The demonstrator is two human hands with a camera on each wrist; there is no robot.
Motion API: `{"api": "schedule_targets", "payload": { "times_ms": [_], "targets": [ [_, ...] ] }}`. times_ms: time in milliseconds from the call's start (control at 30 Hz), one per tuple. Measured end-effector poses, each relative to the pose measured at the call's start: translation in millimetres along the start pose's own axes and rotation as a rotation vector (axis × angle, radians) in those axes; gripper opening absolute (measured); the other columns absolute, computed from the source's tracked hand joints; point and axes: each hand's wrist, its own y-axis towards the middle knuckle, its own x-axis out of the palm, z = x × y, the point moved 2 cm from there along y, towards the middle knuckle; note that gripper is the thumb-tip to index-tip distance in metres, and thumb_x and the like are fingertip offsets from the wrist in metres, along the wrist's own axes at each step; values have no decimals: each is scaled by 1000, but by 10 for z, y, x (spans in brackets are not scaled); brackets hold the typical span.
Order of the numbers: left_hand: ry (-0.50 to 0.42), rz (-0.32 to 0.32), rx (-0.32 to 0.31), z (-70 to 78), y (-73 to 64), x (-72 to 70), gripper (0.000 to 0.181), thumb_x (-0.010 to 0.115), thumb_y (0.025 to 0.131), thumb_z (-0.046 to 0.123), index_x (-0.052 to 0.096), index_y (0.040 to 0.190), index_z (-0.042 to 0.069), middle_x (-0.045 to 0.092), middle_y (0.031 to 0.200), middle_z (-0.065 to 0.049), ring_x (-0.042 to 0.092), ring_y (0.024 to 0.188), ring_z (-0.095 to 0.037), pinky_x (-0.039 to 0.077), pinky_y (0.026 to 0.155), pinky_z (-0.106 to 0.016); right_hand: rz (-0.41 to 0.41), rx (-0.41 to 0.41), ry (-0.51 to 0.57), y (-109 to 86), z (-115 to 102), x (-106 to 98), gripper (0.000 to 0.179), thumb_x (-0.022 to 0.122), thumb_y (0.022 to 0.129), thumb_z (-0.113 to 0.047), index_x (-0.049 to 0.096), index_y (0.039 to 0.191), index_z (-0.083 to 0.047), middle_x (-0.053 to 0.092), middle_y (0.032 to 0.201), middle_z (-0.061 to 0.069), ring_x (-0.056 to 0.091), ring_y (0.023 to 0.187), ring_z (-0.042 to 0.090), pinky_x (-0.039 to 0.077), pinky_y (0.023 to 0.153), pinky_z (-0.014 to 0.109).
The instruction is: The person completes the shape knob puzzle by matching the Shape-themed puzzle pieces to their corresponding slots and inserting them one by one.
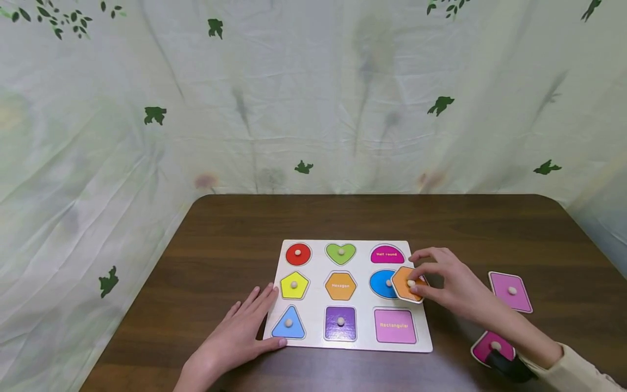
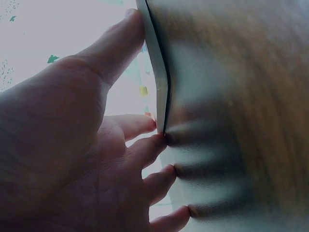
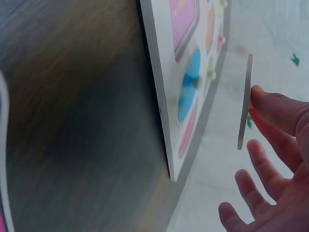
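A white shape puzzle board (image 1: 315, 332) lies flat on the table. My right hand (image 1: 453, 283) pinches the knob of an orange hexagon piece (image 1: 403, 282), held above the board's right edge and partly covering the blue oval piece (image 1: 379, 284). In the right wrist view the hexagon piece (image 3: 245, 104) appears edge-on, apart from the board (image 3: 164, 96). At the board's left edge rests my left hand (image 1: 240, 326), fingers spread, its thumb on the lower left corner. Bare recesses show for the hexagon (image 1: 340, 293), half round (image 1: 387, 259) and rectangle (image 1: 394, 333).
Right of the board lie a pink rectangle piece (image 1: 510, 302) and a magenta half-round piece (image 1: 482, 348), partly hidden by the right wrist's black strap (image 1: 511, 367). Seated in the board are several knobbed pieces, including a red circle (image 1: 305, 260) and a purple square (image 1: 340, 333). A curtain (image 1: 313, 109) hangs behind the table.
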Motion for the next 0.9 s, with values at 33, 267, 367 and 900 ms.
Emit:
{"api": "schedule_targets", "payload": {
  "times_ms": [33, 267, 367, 900],
  "targets": [
    [0, -2, -2, 0, 2, 2, 104, 73, 75, 65, 30, 156, 18, 24, 162, 0, 15, 148, -32, 16, 113, -63, -7, -10, 4, 16, -8, 21, 25, 87, 75, -15, 73, 87, -32, 60, 116, -3, 50, 113, 23, 49, 88, 51],
    [-1, 3, -1, -4, 9, 6, 104, 73, 75, 65, 30, 156, 18, 24, 162, 1, 14, 148, -31, 16, 113, -62, -60, -6, 44, 136, -81, 128, 24, 86, 76, -15, 73, 86, -32, 59, 117, -2, 49, 114, 26, 48, 90, 52],
    [-1, 4, -2, -5, 9, 6, 104, 73, 75, 65, 30, 156, 19, 24, 162, 1, 14, 148, -31, 16, 113, -63, -71, -10, 57, 201, -117, 163, 22, 86, 77, -16, 74, 85, -32, 60, 116, -1, 49, 115, 25, 48, 90, 50],
    [-5, 4, 0, 3, 0, 2, 104, 74, 74, 65, 31, 156, 18, 25, 161, -1, 16, 148, -32, 16, 113, -63, -187, 7, 143, 556, -269, 440, 12, 84, 79, -23, 75, 83, -29, 62, 119, 1, 48, 118, 23, 45, 95, 47]
  ]
}}
